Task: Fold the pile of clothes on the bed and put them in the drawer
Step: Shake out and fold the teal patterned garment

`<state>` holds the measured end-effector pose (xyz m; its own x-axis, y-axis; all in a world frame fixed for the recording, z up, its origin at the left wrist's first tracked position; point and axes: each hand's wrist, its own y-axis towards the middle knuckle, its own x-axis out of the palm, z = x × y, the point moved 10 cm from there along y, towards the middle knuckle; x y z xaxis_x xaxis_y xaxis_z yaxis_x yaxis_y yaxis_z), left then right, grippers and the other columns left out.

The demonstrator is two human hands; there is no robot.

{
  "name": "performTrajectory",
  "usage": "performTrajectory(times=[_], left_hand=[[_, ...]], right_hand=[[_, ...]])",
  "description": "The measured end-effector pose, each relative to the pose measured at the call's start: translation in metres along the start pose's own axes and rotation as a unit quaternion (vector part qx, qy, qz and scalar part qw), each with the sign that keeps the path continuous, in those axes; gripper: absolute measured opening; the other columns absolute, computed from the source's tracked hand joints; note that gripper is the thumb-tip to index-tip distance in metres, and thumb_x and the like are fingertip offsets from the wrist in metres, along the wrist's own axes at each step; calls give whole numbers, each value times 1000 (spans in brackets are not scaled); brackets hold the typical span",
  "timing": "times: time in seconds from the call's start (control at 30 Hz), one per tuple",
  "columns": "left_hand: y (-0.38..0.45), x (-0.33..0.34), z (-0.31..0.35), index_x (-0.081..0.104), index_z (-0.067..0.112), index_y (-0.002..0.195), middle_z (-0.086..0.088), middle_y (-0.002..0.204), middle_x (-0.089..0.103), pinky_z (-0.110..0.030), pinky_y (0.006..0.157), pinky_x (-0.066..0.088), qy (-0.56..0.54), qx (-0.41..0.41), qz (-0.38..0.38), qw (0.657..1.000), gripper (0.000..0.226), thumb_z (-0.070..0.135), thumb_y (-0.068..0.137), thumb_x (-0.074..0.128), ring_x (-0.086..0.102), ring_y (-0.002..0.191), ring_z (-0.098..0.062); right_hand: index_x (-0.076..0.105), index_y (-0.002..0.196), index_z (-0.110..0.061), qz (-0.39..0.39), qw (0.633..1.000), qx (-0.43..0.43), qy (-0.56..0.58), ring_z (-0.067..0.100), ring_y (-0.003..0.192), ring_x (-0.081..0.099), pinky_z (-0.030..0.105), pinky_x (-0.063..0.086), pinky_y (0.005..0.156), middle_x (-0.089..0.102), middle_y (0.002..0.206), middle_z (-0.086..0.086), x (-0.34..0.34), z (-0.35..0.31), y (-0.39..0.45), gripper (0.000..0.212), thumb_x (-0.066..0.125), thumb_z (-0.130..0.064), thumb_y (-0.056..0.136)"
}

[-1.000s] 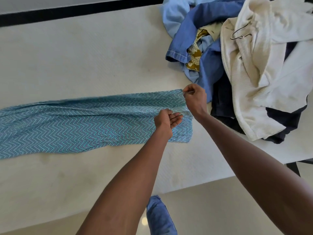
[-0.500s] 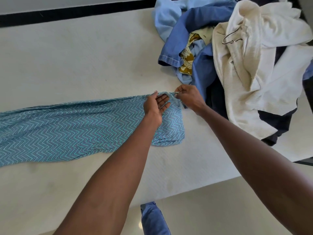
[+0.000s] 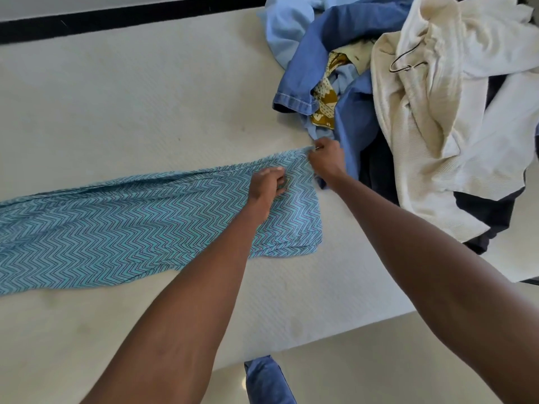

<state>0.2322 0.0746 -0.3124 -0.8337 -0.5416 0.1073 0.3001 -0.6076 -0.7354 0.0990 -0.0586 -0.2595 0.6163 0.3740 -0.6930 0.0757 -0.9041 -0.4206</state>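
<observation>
While spread flat across the white bed (image 3: 122, 91), zigzag-patterned teal cloth (image 3: 116, 228) runs from the left frame edge to a squared-off end near mid-frame, lying well inside the near mattress edge. Just right of that end, touching or nearly so: pile of clothes (image 3: 408, 112), unfolded, heaped at the bed's right side. Largest on top, cream garment (image 3: 437, 147), draped over a dark navy item (image 3: 490, 211) that pokes out underneath. Left part of the heap: blue denim piece (image 3: 315, 53) with stitched hem, over a lighter blue shirt (image 3: 288, 21). Tucked between denim folds, mustard patterned fabric (image 3: 323, 97). Dark wire hanger (image 3: 405, 61) resting on the cream garment near its top. Both forearms reaching in from the bottom of the frame, converging on the cloth's right end. Left hand (image 3: 267, 185) sits on top of the cloth, a little in from the far edge, fingers curled into the fabric, gripping a fold; exact finger contact partly hidden by the knuckles. Right hand (image 3: 326, 161) at the far right corner of the cloth, just beside the denim, thumb and fingers pinching that corner. Hands near each other, not touching, cloth stretched between them. Below the mattress edge, pale floor and a bit of blue trouser leg (image 3: 268, 380).
</observation>
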Motion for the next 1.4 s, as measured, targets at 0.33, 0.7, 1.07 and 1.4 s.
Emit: performTrajectory(times=[0.33,0.7,1.07,1.4], left_hand=[[-43,-10,-3,65,4,120,-12,118,60,-43,95,47,553,301,62,774,31,7,91,57,55,112,-29],[-65,-18,-57,54,2,131,-16,134,55,-48,99,43,630,288,28,721,37,15,96,51,50,123,-33],[-85,-20,-77,58,9,124,-16,125,55,-47,91,46,710,316,-10,629,61,45,79,74,52,115,-33],[-84,0,-79,68,4,105,-11,106,63,-41,86,48,613,321,-117,713,21,18,97,55,59,101,-29]], right_hand=[[59,110,-3,60,992,75,-86,33,98,57,40,43,79,58,110,14,24,89,-88,27,50,-26,97],[42,81,-11,137,969,172,109,16,63,40,34,32,56,47,72,0,25,136,-165,13,47,-16,93],[57,111,-4,37,993,105,-49,32,101,56,39,44,84,57,111,13,48,131,-142,45,54,-45,94],[54,116,-1,90,981,60,-160,33,108,50,40,45,91,49,121,17,19,96,-100,36,52,1,80]])
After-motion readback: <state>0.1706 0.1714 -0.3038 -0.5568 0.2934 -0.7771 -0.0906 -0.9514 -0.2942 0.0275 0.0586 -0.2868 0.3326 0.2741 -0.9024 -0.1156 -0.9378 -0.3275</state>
